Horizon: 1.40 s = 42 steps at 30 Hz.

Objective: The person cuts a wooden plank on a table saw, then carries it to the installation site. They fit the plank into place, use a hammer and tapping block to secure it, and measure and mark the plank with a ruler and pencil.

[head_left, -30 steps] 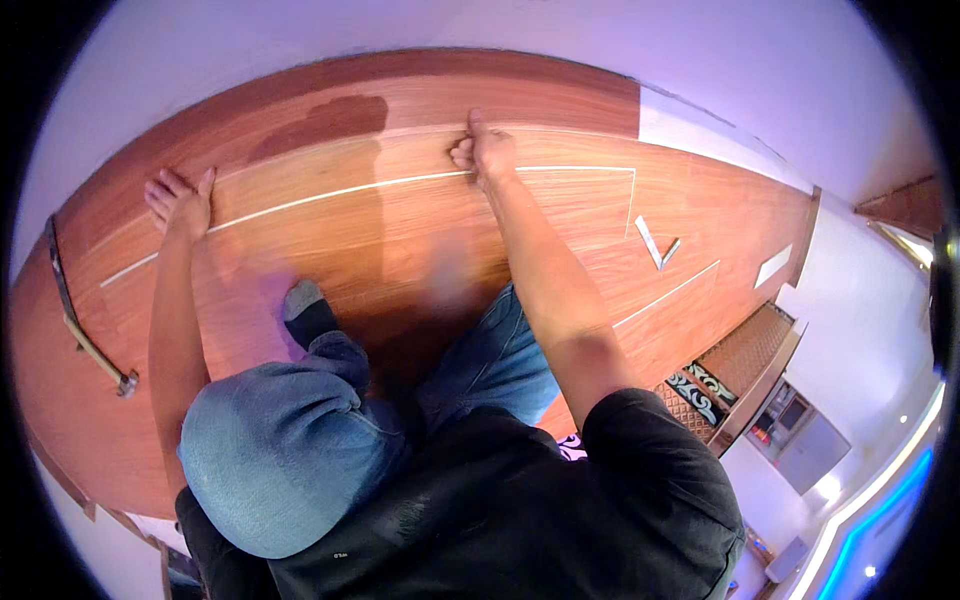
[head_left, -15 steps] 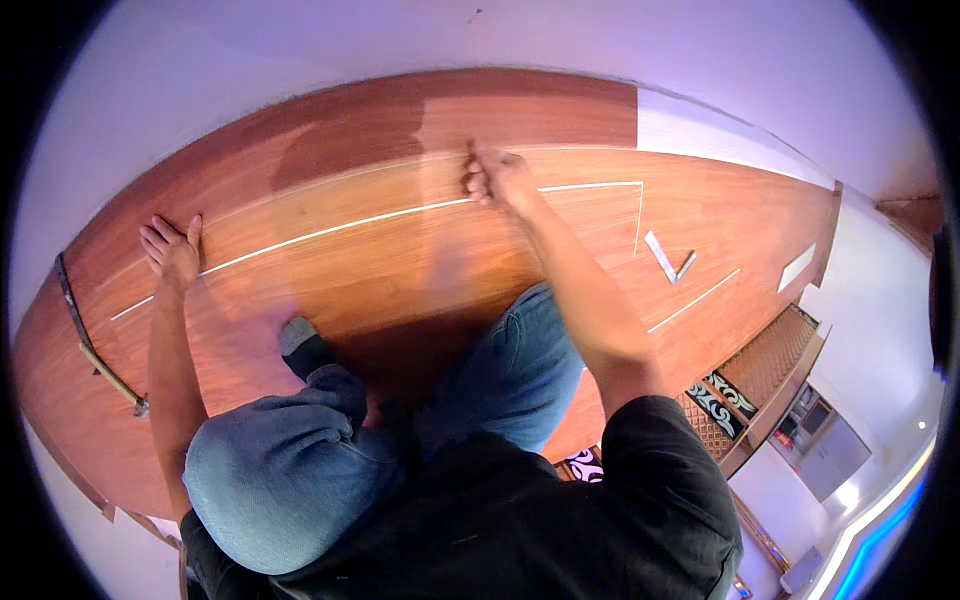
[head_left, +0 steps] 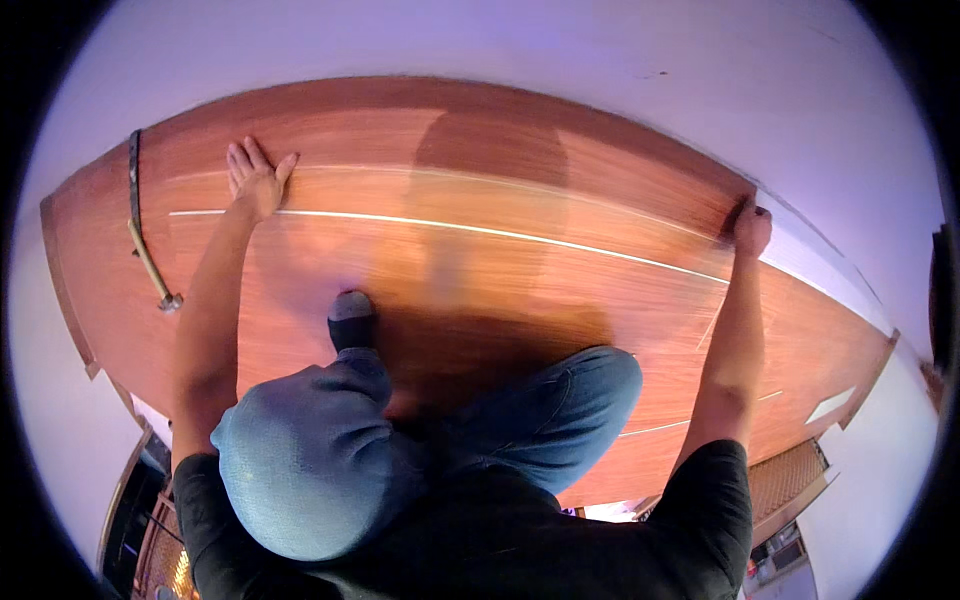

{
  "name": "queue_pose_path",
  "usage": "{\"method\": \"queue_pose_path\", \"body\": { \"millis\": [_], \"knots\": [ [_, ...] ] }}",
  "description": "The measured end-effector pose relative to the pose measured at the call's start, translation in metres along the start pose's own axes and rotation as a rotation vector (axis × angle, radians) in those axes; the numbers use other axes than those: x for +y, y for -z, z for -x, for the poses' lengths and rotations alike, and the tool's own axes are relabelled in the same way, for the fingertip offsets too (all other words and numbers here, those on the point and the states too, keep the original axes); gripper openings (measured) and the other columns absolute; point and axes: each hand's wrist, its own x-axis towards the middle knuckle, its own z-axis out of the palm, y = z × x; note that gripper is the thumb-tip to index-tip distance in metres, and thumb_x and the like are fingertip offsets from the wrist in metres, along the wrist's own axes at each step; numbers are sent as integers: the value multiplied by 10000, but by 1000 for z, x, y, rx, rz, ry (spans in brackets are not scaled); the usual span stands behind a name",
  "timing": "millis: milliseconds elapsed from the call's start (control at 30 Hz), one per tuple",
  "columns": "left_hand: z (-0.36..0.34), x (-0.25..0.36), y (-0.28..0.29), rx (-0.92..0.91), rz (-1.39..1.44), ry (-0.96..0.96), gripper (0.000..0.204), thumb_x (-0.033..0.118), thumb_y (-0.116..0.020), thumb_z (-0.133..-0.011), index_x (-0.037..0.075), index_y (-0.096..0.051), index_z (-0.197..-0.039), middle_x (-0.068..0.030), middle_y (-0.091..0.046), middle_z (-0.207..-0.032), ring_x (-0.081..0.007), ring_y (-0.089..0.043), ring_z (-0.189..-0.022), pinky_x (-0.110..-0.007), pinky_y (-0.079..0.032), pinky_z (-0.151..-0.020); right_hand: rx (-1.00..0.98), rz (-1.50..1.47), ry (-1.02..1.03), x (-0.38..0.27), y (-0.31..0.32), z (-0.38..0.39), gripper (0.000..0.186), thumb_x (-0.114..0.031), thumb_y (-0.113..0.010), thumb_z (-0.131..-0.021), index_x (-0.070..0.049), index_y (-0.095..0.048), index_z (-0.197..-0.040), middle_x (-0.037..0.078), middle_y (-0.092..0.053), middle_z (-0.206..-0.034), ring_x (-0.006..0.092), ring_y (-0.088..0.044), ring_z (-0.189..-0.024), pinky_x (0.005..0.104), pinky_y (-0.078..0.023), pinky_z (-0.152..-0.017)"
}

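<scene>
A reddish-brown wood-look floor plank (head_left: pixel 340 120) lies along the wall. My left hand (head_left: pixel 258 185) is pressed flat near its front edge, fingers spread and holding nothing. At the plank's right end, beside a bare white strip of floor (head_left: pixel 805 245), my right hand (head_left: pixel 753 229) is closed in a fist against the end. Nothing shows in the fist, though its far side is hidden. A thin white line (head_left: pixel 480 231) runs lengthwise between the planks in front of my hands.
Left of my left arm lie a hammer (head_left: pixel 152 270) with a wooden handle and a black metal bar (head_left: pixel 134 180). The white wall (head_left: pixel 480 40) curves behind the plank. A small white piece (head_left: pixel 831 404) lies at the far right. My socked foot (head_left: pixel 352 318) rests on the floor.
My right fist has moved right, from over the middle of the plank to its right end. My left hand stays flat on the floor. The view has turned.
</scene>
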Motion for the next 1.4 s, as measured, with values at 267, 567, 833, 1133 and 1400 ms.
{"method": "queue_pose_path", "body": {
  "millis": [267,567,833,1133,1400],
  "knots": [
    [2,3,-5,34,46,-25,1184,851,-324,-978,-35,43,-1673,-342,79,-1728,-480,65,-1618,-558,-43,-1310,-225,-138,-145,14,-4,-33,917,-700,-270,-1065,82,-728,-1200,343,-694,-1247,499,-626,-1259,546,-472,-1072],
    [-4,-20,-30,149,60,-79,1196,854,-328,-975,-67,7,-1661,-372,31,-1712,-502,38,-1609,-576,-66,-1304,33,-155,-195,-22,-2,5,904,-701,-301,-1047,69,-772,-1087,340,-725,-1146,534,-657,-1175,572,-494,-1040],
    [-14,-23,-31,211,47,-94,1172,831,-372,-984,-74,-56,-1658,-373,-49,-1708,-489,-39,-1609,-553,-113,-1305,103,44,-138,-20,-10,4,806,-613,-316,-1071,49,-774,-1033,310,-757,-1052,504,-726,-1043,584,-571,-913],
    [-73,-144,-85,438,-460,-348,1033,697,-466,-1033,-131,-246,-1610,-391,-220,-1668,-520,-225,-1556,-517,-200,-1293,99,156,-22,-41,-31,25,530,-436,-420,-1046,-33,-758,-986,230,-767,-982,451,-742,-939,546,-601,-817],
    [-100,-126,-109,548,17,-428,996,640,-536,-1038,-155,-283,-1582,-431,-272,-1615,-551,-288,-1507,-531,-256,-1267,247,-38,198,-19,-20,19,613,-328,-370,-1129,4,-697,-732,295,-705,-787,526,-669,-757,593,-541,-715]
  ]
}}
